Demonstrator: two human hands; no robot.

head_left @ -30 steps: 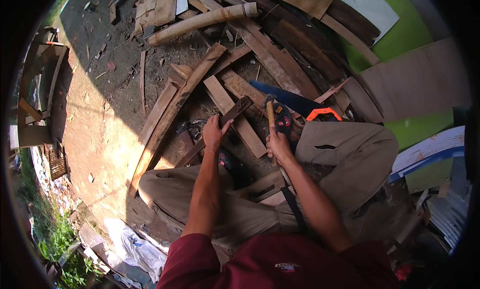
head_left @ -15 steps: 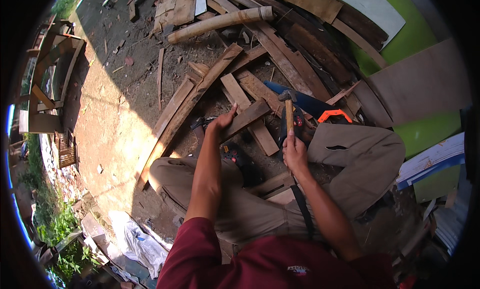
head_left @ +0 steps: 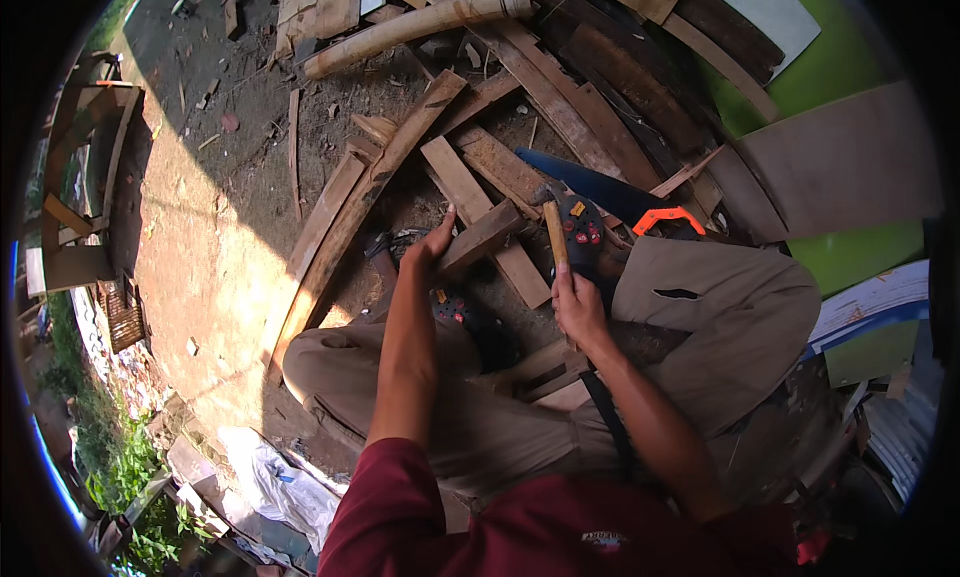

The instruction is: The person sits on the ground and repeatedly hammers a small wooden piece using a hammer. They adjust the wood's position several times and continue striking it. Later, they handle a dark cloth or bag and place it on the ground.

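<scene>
- Handsaw (head_left: 590, 189), blue blade and orange handle, lies beyond your right knee, close to the hammer's head.
- Long beam (head_left: 372, 187) slants across the ground ahead of your left knee; a bamboo pole (head_left: 420, 33) lies farther out among scrap boards.
- Bare earth ground (head_left: 195, 247) underfoot, sunlit at left, shaded beyond; green panel (head_left: 850, 262) at right.
- Dark wood block (head_left: 484, 237) rests crosswise on a paler plank (head_left: 458, 177) between your knees.
- Your left hand (head_left: 432, 245) is at the block's near end, thumb extended; its grip cannot be determined.
- Your right hand (head_left: 578, 302) is closed around the handle of the hammer (head_left: 556, 235), head pointing away from you.
</scene>
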